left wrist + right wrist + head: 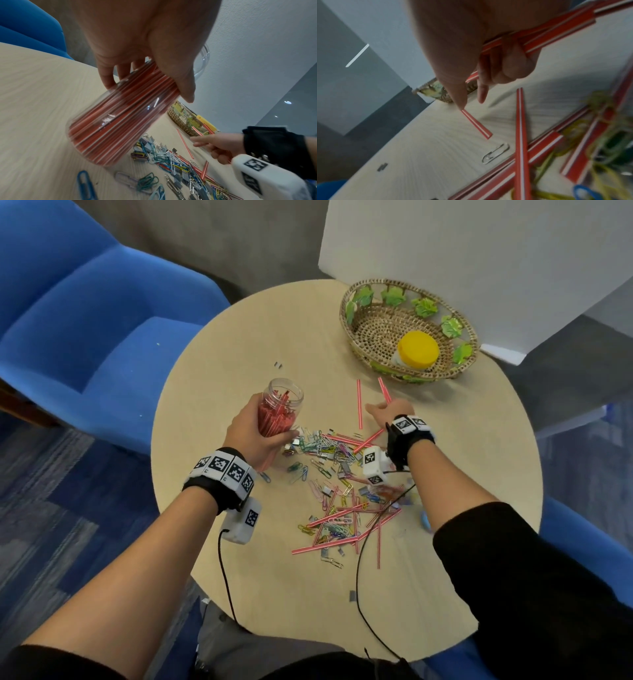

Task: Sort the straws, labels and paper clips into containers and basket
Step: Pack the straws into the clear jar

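My left hand [253, 436] grips a clear jar [279, 409], tilted and packed with red-and-white straws; the left wrist view shows my fingers wrapped round the jar [120, 121]. My right hand [387, 410] reaches toward the basket side of the table. Its curled fingers [510, 60] hold a few straws [556, 31], and the thumb tip touches a loose straw [476, 124] on the table. A second loose straw [359, 404] lies just left of that hand. Coloured paper clips [325, 446] and more straws [342, 515] lie heaped between my arms.
A woven basket [373, 330] at the far right of the round table [239, 354] holds a yellow-lidded container [418, 347]. Small grey pieces [277, 365] lie beyond the jar. A blue chair [85, 320] stands left, a white panel [479, 251] behind the basket.
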Demonstrator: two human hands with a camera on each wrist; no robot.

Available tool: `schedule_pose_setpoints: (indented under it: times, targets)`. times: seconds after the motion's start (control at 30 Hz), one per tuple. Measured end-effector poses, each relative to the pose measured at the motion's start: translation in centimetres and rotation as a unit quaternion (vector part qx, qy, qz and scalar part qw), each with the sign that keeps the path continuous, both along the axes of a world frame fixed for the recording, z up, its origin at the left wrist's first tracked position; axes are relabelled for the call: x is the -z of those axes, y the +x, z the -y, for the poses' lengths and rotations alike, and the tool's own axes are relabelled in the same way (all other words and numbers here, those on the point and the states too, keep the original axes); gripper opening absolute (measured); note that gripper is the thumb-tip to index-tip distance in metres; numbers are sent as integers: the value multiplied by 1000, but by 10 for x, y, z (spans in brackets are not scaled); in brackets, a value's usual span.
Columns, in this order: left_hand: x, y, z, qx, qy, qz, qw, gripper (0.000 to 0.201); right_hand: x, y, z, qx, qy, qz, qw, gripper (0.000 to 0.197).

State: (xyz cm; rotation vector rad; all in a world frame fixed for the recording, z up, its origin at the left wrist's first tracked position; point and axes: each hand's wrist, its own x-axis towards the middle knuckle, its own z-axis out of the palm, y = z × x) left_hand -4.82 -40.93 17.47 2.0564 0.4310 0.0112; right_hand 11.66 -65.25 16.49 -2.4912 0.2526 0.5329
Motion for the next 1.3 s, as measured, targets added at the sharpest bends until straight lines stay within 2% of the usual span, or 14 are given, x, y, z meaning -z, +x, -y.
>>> schedule_pose_setpoints:
  times: [0.17,0.3,0.4,0.47,0.53,0.63,0.7,0.87,0.97,1.13,1.2,1.3]
  targets:
    - [2,-4,-4,-4,-6,-6,1000,75,15,5,-35,-8,-20,20,1000,23]
    - [1,-11,-10,-9,-10,-8,1000,74,16,6,-51,-10,-41,-35,998,36]
    - [1,-15,-13,-16,-16,-10,1000,79,8,2,-56,-113,-119,3,986,39]
    - [1,-16,-13,-18,-19,-7,1000,82,7,1,-66,-190,-180,35,965,27]
    - [2,-17,-11,-20,-15,-5,1000,78,5,-2,-78,-240,-229,27,943,16]
    - [4,-18,-8,-20,-7,0,1000,70,1,-9,-91,-336,-259,13,905,37]
    - [4,-19,-6,-15,-1,2,1000,69,2,-12,-88,-363,-277,4,890,40]
    - [0,-18,-4,-4,13,-1,1000,70,5,-14,-67,-396,-290,5,871,58]
    - [-2,-18,-4,-2,20,-5,1000,72,-9,-9,-54,-375,-263,7,889,38]
    - [-2,-18,-4,-3,22,-13,1000,74,-30,13,-13,-317,-193,22,928,49]
    - [-2,-18,-4,-4,21,-14,1000,74,-32,12,3,-297,-203,34,932,55]
    - [-3,-18,-2,-6,18,-14,1000,70,-23,3,17,-285,-217,2,934,54]
